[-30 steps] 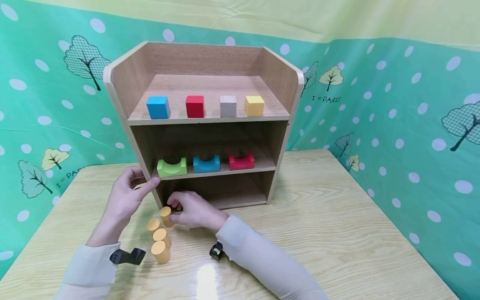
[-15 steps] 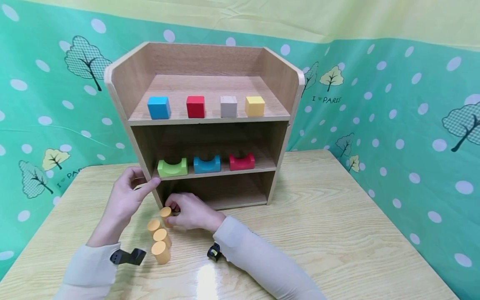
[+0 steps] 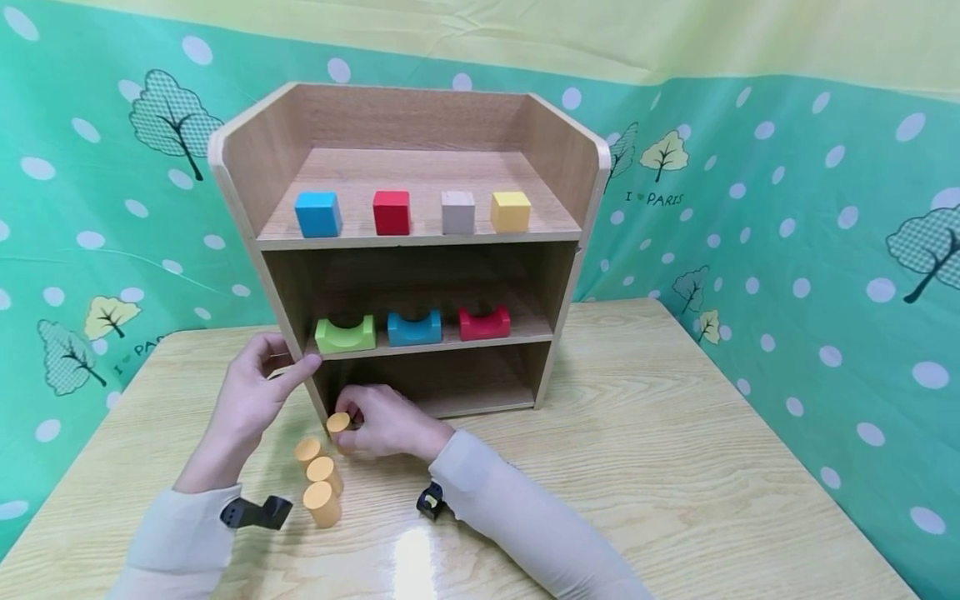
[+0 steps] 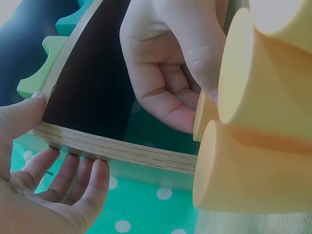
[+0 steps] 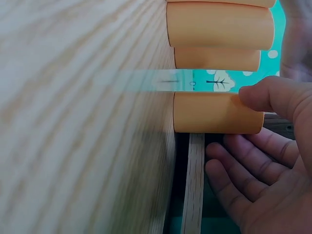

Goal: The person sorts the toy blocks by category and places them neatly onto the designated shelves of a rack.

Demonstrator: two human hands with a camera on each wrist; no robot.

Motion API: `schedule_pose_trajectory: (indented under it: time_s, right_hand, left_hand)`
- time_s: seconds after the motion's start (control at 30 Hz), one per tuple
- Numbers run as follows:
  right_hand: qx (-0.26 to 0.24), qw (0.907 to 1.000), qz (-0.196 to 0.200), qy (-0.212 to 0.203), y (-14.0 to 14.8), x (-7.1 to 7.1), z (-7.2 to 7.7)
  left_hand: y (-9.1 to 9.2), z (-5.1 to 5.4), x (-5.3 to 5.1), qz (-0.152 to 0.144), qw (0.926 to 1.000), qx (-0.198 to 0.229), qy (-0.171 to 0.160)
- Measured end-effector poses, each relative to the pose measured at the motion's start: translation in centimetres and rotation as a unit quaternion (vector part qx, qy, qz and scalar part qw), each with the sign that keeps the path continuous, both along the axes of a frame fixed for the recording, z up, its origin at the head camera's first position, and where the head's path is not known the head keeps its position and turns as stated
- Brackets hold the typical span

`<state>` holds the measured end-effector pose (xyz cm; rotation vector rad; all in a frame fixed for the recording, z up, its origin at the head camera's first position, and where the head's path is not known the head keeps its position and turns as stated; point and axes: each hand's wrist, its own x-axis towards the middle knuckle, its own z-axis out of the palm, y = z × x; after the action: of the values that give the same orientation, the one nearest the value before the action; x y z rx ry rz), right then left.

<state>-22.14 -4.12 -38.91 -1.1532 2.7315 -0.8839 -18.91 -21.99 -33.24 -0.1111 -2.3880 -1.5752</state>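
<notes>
My left hand (image 3: pixel 251 387) holds the left side panel of the wooden shelf unit (image 3: pixel 412 179). In the left wrist view its thumb is at the front edge and its fingers lie along the panel's outer face. At the unit's lower left corner, my right hand (image 3: pixel 392 422) pinches an upright orange wooden cylinder (image 5: pixel 214 113) between thumb and fingers. The cylinder stands on the table just in front of the bottom board. Several more orange cylinders (image 3: pixel 322 505) stand close together nearer me, between my forearms.
Along the top shelf's front sit a blue cube (image 3: pixel 318 215), a red cube (image 3: pixel 392 213), a grey cube (image 3: pixel 457 213) and a yellow cube (image 3: pixel 511 212). The middle shelf bears green (image 3: pixel 346 335), blue (image 3: pixel 415 328) and red (image 3: pixel 484 323) notched blocks. Patterned cloth (image 3: pixel 787 250) hangs behind and right.
My right hand has shifted slightly to the right with the orange cylinder, after a small move left. The left hand and the other cylinders have stayed put.
</notes>
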Motion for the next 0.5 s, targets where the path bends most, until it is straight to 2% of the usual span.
schedule_pose_trajectory:
  time_s: [0.5]
  right_hand:
    - [-0.002, 1.0, -0.003, 0.004, -0.06, 0.11, -0.19]
  left_hand:
    - [0.1, 0.14, 0.2, 0.001, 1.0, 0.001, -0.006]
